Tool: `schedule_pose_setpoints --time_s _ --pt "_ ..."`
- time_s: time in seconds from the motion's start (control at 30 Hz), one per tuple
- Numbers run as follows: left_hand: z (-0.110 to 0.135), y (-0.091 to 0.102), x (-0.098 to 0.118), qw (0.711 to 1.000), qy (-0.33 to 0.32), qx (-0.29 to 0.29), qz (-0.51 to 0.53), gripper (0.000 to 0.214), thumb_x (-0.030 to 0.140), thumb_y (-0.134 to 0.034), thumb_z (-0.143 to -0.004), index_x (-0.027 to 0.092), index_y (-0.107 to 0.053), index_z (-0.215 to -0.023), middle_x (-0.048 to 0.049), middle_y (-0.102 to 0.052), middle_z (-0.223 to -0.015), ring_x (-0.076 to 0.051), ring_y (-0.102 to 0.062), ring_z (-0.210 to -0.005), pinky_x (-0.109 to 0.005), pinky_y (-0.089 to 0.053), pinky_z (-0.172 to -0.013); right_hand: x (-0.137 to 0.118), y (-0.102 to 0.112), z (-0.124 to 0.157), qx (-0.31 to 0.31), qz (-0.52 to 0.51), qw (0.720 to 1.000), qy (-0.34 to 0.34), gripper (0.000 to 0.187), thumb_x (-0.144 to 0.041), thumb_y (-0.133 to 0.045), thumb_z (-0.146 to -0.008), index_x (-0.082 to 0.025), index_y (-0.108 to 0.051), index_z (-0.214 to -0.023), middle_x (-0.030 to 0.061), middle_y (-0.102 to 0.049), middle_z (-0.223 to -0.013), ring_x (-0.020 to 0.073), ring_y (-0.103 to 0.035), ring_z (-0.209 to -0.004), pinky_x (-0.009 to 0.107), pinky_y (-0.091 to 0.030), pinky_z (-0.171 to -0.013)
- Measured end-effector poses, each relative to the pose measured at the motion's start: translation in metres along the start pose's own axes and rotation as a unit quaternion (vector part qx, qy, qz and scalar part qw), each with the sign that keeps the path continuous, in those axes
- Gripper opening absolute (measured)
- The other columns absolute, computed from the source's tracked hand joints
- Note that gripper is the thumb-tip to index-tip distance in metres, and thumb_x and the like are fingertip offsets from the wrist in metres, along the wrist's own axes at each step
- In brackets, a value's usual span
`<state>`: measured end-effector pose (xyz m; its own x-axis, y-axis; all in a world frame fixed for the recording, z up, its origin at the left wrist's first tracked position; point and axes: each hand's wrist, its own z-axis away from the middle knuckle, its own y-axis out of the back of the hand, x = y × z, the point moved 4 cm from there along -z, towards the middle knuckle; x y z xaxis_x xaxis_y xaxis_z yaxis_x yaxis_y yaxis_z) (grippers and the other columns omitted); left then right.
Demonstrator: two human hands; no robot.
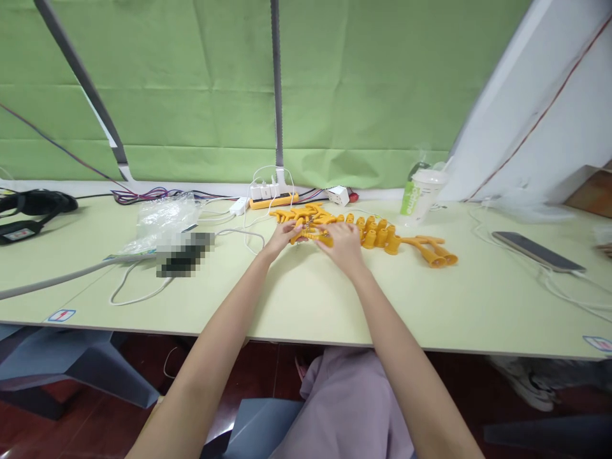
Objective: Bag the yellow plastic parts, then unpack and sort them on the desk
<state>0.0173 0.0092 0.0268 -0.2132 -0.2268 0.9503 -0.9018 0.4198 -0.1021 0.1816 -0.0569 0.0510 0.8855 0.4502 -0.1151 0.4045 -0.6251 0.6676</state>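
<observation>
A heap of small orange plastic parts (306, 215) lies on the pale green table (306, 299), and a row of upright orange pieces (377, 233) runs to its right. Both my hands meet at the heap's near edge. My left hand (283, 239) has its fingers curled on an orange piece (313, 236), and my right hand (343, 245) pinches the same piece from the other side. Two longer orange pieces (433, 252) lie flat further right.
A plastic cup (423, 194) stands behind the row. A power strip with white chargers (270, 194) and cables sits at the back. A clear plastic bag (162, 220) lies left, a phone (538, 250) on a cable right, black gear (29, 210) far left.
</observation>
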Motion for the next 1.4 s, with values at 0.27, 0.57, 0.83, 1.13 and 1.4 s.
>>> schedule_pose_setpoints --time_s 0.27,0.57,0.83,1.13,1.4 --pt "0.001 -0.014 -0.002 1.0 0.024 -0.011 -0.007 0.052 0.056 -0.065 -0.07 0.014 -0.064 -0.099 -0.0077 -0.068 -0.091 -0.018 -0.063 -0.083 -0.034 -0.048 -0.082 -0.012 -0.001 0.006 -0.054 0.084 0.995 0.02 0.024 -0.034 -0.049 -0.09 -0.02 -0.067 -0.099 0.0066 -0.072 -0.089 0.0219 -0.057 -0.086 0.041 -0.028 -0.091" --pt "-0.01 0.025 -0.02 0.98 0.044 0.127 -0.149 0.043 0.057 -0.063 -0.067 0.017 -0.061 -0.083 -0.0075 -0.068 -0.087 -0.018 -0.061 -0.076 -0.033 -0.045 -0.076 0.101 0.104 0.05 0.045 0.21 0.914 -0.343 0.029 -0.037 -0.047 -0.088 -0.019 -0.063 -0.103 0.008 -0.072 -0.088 0.0219 -0.061 -0.081 0.037 -0.03 -0.083" --pt "-0.01 0.026 -0.023 0.985 0.023 0.107 -0.131 0.029 0.043 -0.068 -0.064 0.016 -0.063 -0.075 -0.006 -0.066 -0.073 -0.017 -0.058 -0.069 -0.033 -0.045 -0.075 0.162 0.096 0.074 -0.131 0.315 0.857 -0.386 0.027 -0.026 -0.046 -0.085 -0.012 -0.066 -0.097 0.0164 -0.064 -0.101 0.0262 -0.059 -0.086 0.039 -0.031 -0.076" --pt "-0.012 0.026 -0.027 0.982 0.018 0.103 -0.157 0.016 0.033 -0.061 -0.071 0.017 -0.064 -0.071 -0.0055 -0.065 -0.074 -0.018 -0.06 -0.071 -0.033 -0.046 -0.077 0.184 0.08 0.075 -0.149 0.378 0.848 -0.34 0.029 -0.025 -0.045 -0.086 -0.011 -0.066 -0.1 0.0214 -0.06 -0.105 0.0341 -0.048 -0.101 0.044 -0.027 -0.079" --pt "-0.004 0.016 -0.021 0.922 -0.005 0.116 -0.37 0.02 0.036 -0.059 -0.075 0.022 -0.063 -0.088 -0.0066 -0.064 -0.091 -0.023 -0.058 -0.085 -0.037 -0.043 -0.08 0.198 0.084 0.075 -0.092 0.414 0.852 -0.306 0.03 -0.029 -0.047 -0.086 -0.008 -0.063 -0.1 0.02 -0.06 -0.1 0.0328 -0.049 -0.098 0.045 -0.024 -0.085"
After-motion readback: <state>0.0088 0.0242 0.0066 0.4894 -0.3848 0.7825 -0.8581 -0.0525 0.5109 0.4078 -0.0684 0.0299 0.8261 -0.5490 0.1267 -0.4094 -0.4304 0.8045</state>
